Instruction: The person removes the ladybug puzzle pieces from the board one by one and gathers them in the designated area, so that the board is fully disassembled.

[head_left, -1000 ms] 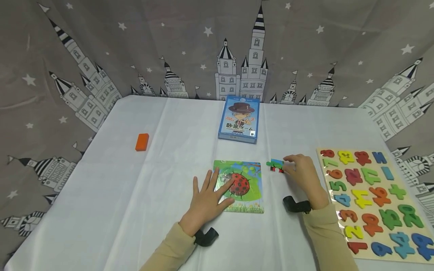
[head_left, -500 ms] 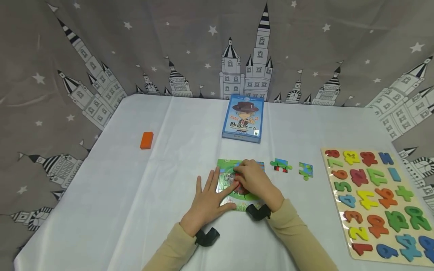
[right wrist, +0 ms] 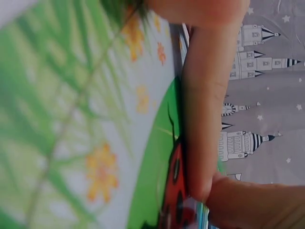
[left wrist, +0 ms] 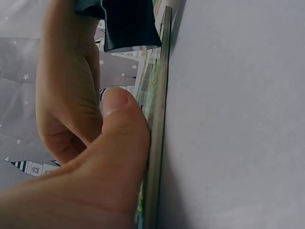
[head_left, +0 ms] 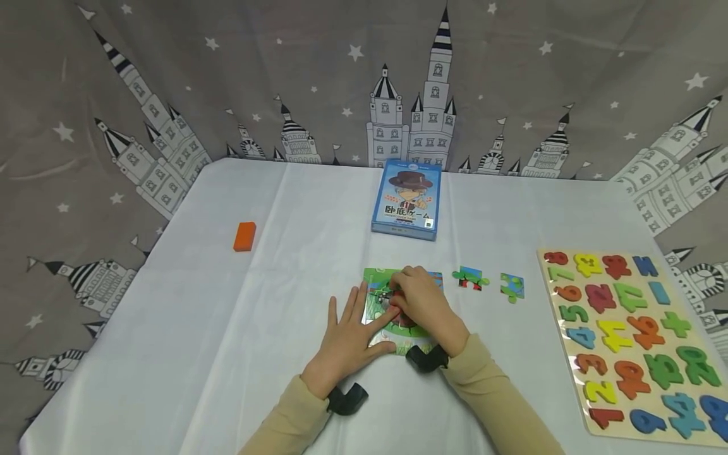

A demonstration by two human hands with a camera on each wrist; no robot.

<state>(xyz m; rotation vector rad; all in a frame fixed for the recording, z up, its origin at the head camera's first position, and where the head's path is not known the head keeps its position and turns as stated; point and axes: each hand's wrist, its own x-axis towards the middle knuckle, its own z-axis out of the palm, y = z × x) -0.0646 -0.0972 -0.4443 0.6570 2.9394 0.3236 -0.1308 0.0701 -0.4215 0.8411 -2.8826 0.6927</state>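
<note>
My left hand (head_left: 344, 335) rests spread over the lower left of a square ladybug jigsaw puzzle (head_left: 418, 344). In the left wrist view its thumb (left wrist: 121, 129) lies along the puzzle's edge (left wrist: 162, 109). My right hand (head_left: 423, 303) is bent over the upper middle of the puzzle, thumb and index fingertip together on a puzzle piece mostly hidden under the fingers. In the right wrist view the index finger (right wrist: 205, 105) runs down beside the red ladybug picture (right wrist: 174, 186), its tip meeting the thumb. Two loose puzzle pieces (head_left: 471, 278) lie just right of the puzzle.
Behind the puzzle lies a blue game box (head_left: 406, 199). A wooden board of coloured numbers (head_left: 631, 341) lies at the right, and an orange block (head_left: 244, 236) at the left. A grey castle-print cloth (head_left: 318, 76) hangs behind the white table.
My right hand has moved left from the loose pieces onto the puzzle, then shifted only slightly. Both loose pieces now show fully. My left hand has stayed on the puzzle.
</note>
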